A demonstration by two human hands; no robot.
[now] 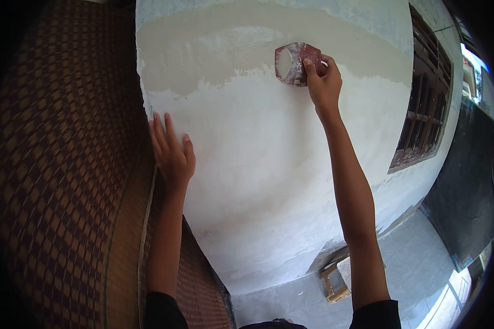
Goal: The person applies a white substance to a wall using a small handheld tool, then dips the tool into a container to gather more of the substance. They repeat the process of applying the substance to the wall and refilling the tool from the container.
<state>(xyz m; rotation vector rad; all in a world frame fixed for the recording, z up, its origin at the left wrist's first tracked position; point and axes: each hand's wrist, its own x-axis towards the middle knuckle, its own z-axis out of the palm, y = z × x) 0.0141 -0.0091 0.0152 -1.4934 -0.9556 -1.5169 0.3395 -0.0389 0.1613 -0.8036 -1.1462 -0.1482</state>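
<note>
In the head view, my right hand (pixel 325 88) grips a reddish-brown putty scraper (pixel 306 56) by its right side. A pale patch of putty (pixel 284 62) sits on the scraper's left half, with white smears beside it. Behind the scraper is the wall (pixel 258 142), where a beige-grey band of putty (pixel 197 49) runs across the upper part above a whiter surface. My left hand (pixel 172 151) lies flat against the wall near its left edge, fingers spread and pointing up, holding nothing.
A brown woven mat (pixel 66 153) stands along the left, beside the wall's edge. At the right is a dark wooden window with bars (pixel 425 98). Below, a small wooden stool (pixel 335 281) stands on the grey tiled floor (pixel 411 257), and a dark panel (pixel 466 181) leans at far right.
</note>
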